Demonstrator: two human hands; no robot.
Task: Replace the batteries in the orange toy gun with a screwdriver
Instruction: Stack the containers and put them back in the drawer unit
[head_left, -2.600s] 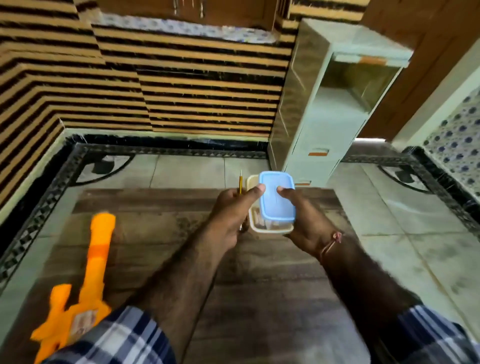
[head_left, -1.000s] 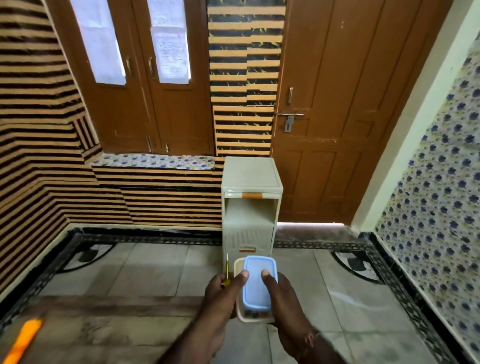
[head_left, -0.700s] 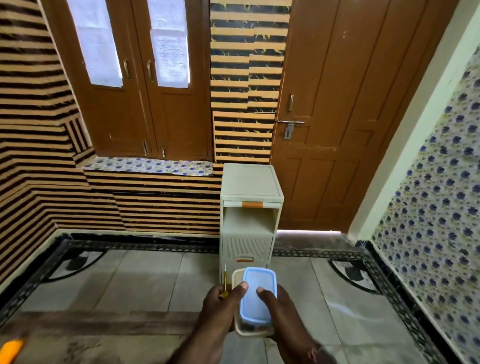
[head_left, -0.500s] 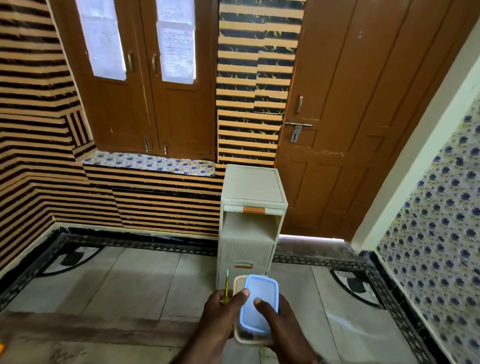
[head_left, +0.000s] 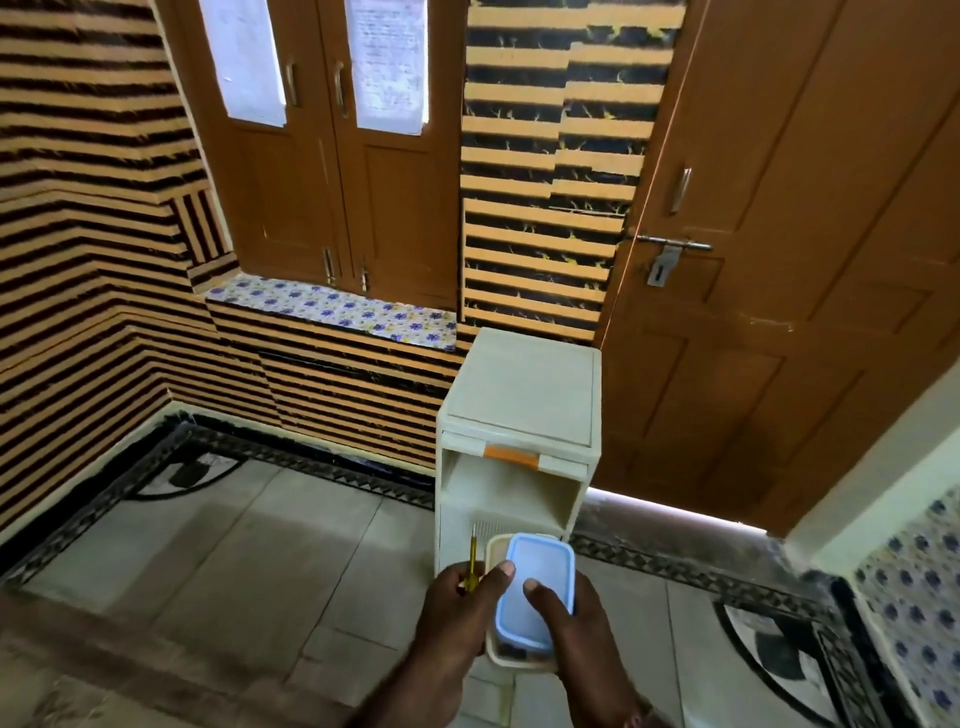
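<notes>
Head view: the only feed I have, looking down past two bare forearms to a tiled floor (head_left: 270, 561).
Left hand (head_left: 457, 605): curled closed around a screwdriver (head_left: 472, 564) (yellow handle, thin shaft pointing up), with the thumb pressed on the edge of the box lid.
Right hand (head_left: 563, 618): wrapped around the right side of a small cream plastic box (head_left: 514, 660), thumb flat on its blue lid (head_left: 535, 587); both hands carry the box between them.
Box contents: dark shapes show through the near wall, too small for me to tell what they are.
Orange toy gun: out of this frame, so I cannot say where it lies.
Ahead: a cream plastic drawer unit (head_left: 519, 405) with an orange tab stands just beyond the box, its upper bay open.
Behind it: a striped black-and-tan wall (head_left: 540, 218), a brown door (head_left: 789, 260) with a metal latch at right, brown window shutters (head_left: 332, 171) at left over a floral sill.
</notes>
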